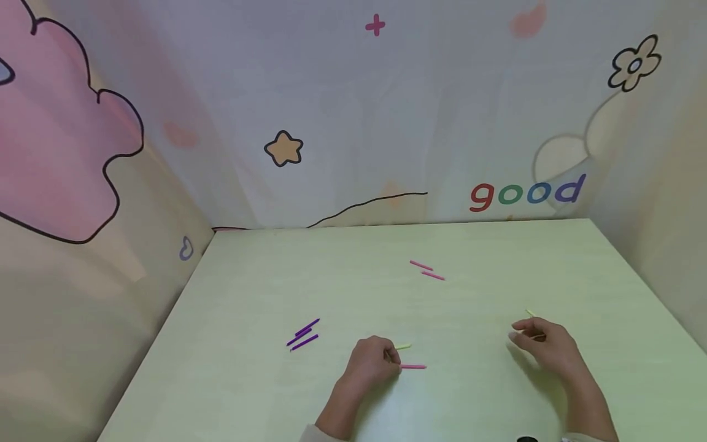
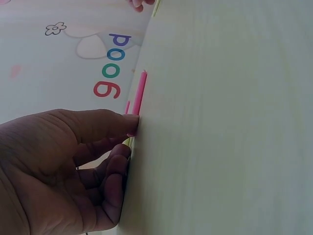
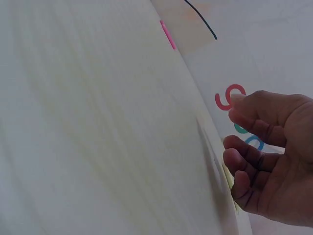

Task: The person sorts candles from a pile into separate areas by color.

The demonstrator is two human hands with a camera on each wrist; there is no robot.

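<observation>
In the head view my left hand is low over the table, its thumb and finger pinching one end of a thin pink stick. The left wrist view shows that pink stick pointing away from the fingertips. Just behind the same hand, a pale yellow stick pokes out, partly hidden by the fingers. My right hand hovers at the right with fingers loosely bent and nothing between them. Beyond its fingers shows the tip of another yellow stick, the rest covered by the hand.
Several purple sticks lie in a loose group on the left of the pale table. Two more pink sticks lie farther back. A dark round object shows at the front edge of the view. A printed curtain stands behind the table.
</observation>
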